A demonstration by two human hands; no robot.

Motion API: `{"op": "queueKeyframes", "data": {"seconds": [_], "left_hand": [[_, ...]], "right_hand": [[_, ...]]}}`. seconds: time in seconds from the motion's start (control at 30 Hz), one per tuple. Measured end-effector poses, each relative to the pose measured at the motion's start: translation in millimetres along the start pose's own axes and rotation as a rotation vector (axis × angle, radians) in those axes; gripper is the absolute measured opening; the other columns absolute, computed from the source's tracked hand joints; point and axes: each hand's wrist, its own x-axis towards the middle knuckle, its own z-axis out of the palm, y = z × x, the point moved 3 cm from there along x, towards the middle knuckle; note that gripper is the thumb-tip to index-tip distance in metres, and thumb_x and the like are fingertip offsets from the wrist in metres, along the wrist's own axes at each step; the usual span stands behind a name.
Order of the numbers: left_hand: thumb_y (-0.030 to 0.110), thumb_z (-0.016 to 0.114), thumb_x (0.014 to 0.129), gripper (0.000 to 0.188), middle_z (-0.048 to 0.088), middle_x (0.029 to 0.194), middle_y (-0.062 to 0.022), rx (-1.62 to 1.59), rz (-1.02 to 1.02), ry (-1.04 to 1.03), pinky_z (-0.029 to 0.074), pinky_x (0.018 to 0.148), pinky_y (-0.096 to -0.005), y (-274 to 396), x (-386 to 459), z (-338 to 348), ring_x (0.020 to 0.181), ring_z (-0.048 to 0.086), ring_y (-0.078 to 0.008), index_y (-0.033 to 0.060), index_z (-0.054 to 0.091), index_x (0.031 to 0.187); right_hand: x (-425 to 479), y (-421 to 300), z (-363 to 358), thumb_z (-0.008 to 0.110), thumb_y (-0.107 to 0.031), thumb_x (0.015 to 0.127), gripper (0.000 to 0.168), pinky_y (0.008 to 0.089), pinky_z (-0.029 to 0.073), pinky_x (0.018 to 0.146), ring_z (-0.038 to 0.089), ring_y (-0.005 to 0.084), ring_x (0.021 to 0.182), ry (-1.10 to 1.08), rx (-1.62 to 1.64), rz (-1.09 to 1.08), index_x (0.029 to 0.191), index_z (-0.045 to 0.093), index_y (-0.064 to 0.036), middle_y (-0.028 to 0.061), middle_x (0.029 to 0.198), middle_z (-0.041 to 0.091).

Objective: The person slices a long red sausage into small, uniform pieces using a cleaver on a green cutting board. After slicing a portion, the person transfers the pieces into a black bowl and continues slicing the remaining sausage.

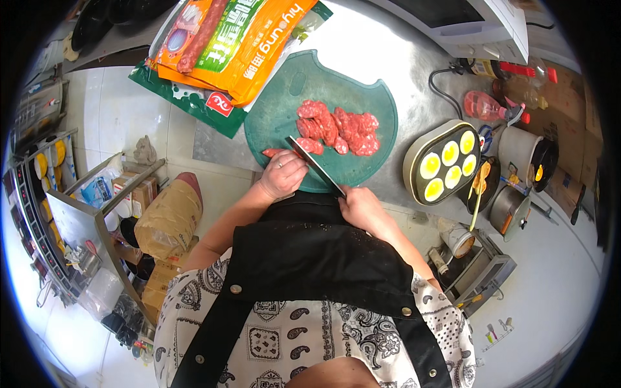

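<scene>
My right hand (pixel 363 208) grips the handle of a kitchen knife (pixel 318 167), its blade slanting up and left over a green cutting board (pixel 271 111). Against the blade's left side, my left hand (pixel 284 173) curls its fingers over a piece of red sausage (pixel 272 152); only the end of that piece shows. Just right of the blade lie freshly cut slices (pixel 310 145). A larger pile of sausage slices (pixel 356 131), red with pale flecks of fat, spreads across the middle of the board.
Sausage packages (pixel 233 48) overlap the board's upper left. To the right stands an electric egg cooker (pixel 449 165) with several eggs in its wells. Beyond it are a pink spray bottle (pixel 485 105), a pot (pixel 509 211) and a bowl with a brush (pixel 478 189). A microwave (pixel 465 29) sits at the back.
</scene>
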Motion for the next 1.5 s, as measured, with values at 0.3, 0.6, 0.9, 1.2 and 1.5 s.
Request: {"op": "queueKeyframes", "data": {"seconds": [0.3, 0.6, 0.9, 1.2, 1.5], "left_hand": [[0.007, 0.062, 0.062, 0.017, 0.062, 0.089, -0.0067, -0.004, -0.018, -0.019, 0.049, 0.081, -0.0391, 1, 2, 0, 0.086, 0.059, -0.0243, 0.0025, 0.065, 0.078], [0.007, 0.061, 0.063, 0.016, 0.061, 0.088, -0.0060, -0.029, 0.011, -0.056, 0.049, 0.079, -0.0403, 4, 8, -5, 0.085, 0.059, -0.0235, 0.0038, 0.065, 0.078], [0.008, 0.061, 0.066, 0.018, 0.061, 0.094, -0.0036, -0.006, -0.038, -0.065, 0.043, 0.082, -0.0389, -5, -5, -14, 0.091, 0.057, -0.0224, 0.0073, 0.065, 0.083], [0.006, 0.062, 0.065, 0.022, 0.059, 0.094, -0.0059, 0.071, -0.038, -0.052, 0.047, 0.075, -0.0372, -4, -1, -19, 0.092, 0.056, -0.0240, 0.0034, 0.064, 0.086], [0.005, 0.061, 0.068, 0.021, 0.060, 0.095, -0.0057, 0.056, -0.014, -0.027, 0.047, 0.075, -0.0362, -8, -6, -17, 0.091, 0.057, -0.0237, 0.0040, 0.065, 0.089]], "right_hand": [[70, -25, 17, 0.051, -0.007, 0.073, 0.025, 0.0469, 0.050, 0.075, 0.063, 0.0383, 0.085, -0.045, -0.074, 0.075, 0.096, 0.062, -0.003, 0.0228, 0.086, 0.065], [67, -21, 27, 0.051, -0.007, 0.074, 0.041, 0.0469, 0.051, 0.068, 0.064, 0.0366, 0.076, 0.100, -0.073, -0.015, 0.115, 0.055, -0.009, 0.0201, 0.081, 0.065], [48, -8, 29, 0.051, -0.007, 0.075, 0.047, 0.0465, 0.051, 0.066, 0.064, 0.0363, 0.074, 0.109, -0.114, 0.002, 0.122, 0.054, -0.013, 0.0198, 0.078, 0.065], [41, -4, 31, 0.052, -0.010, 0.079, 0.044, 0.0464, 0.050, 0.065, 0.063, 0.0367, 0.071, 0.108, -0.126, 0.029, 0.123, 0.055, -0.015, 0.0196, 0.075, 0.064], [16, -10, 16, 0.055, -0.010, 0.078, 0.039, 0.0466, 0.050, 0.061, 0.062, 0.0373, 0.066, 0.204, -0.053, -0.050, 0.118, 0.056, -0.011, 0.0189, 0.070, 0.063]]}}
